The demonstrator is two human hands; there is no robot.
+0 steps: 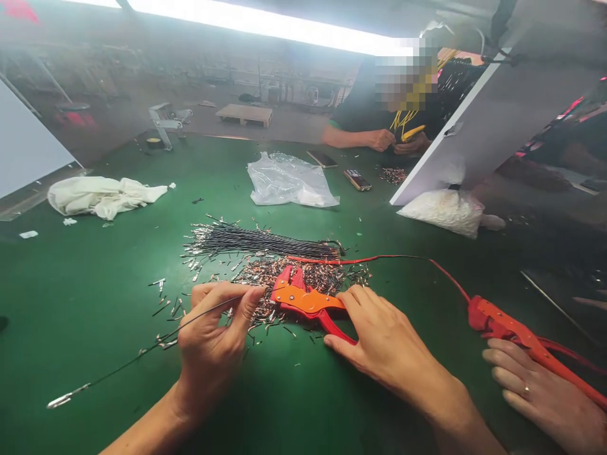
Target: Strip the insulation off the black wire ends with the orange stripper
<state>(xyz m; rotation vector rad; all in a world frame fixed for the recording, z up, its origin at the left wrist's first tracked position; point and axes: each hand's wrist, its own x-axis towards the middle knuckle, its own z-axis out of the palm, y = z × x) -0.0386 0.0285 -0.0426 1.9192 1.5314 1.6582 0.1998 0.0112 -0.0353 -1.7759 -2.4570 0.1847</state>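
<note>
My left hand (215, 325) pinches a thin black wire (124, 365) between thumb and fingertips. The wire slants down to the left and ends in a silver metal terminal (66, 399). Its other end points at the jaws of an orange and red wire stripper (308, 302); whether it is inside them I cannot tell. My right hand (382, 332) grips the stripper's handles. Under and behind the tool lies a pile of short cut wire ends (327, 277) with bare copper tips. Just beyond is a bundle of black wires (265, 239) with silver terminals at the left.
At the right, another person's hand (535, 385) holds a second wire stripper (512, 325). A co-worker (379, 136) sits across the green table (95, 303) with yellow wires. Behind the bundle are a clear plastic bag (289, 180), phones (356, 179), white cloth (102, 194) and a filled bag (443, 208).
</note>
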